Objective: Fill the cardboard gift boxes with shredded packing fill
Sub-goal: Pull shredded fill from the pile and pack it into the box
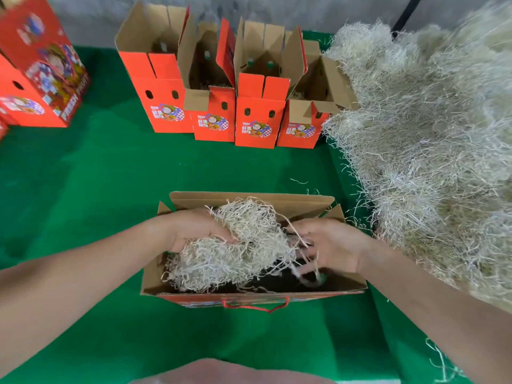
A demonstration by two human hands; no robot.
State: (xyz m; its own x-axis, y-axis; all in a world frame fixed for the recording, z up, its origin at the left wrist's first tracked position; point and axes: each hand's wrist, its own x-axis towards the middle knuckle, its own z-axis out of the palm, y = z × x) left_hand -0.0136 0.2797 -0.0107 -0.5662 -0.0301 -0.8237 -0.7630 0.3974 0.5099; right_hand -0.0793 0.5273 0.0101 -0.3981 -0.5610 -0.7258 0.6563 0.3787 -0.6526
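An open cardboard gift box, red outside with a red cord handle, stands on the green table in front of me. A clump of pale shredded fill sits in its opening. My left hand grips the clump from the left, fingers buried in the strands. My right hand is over the box's right half, its fingers blurred and spread among loose strands. The dark inside of the box shows under my right hand.
A large heap of shredded fill covers the table's right side. Several open red gift boxes stand in a row behind, some with fill inside. More red boxes stand at the far left. Green cloth covers the table.
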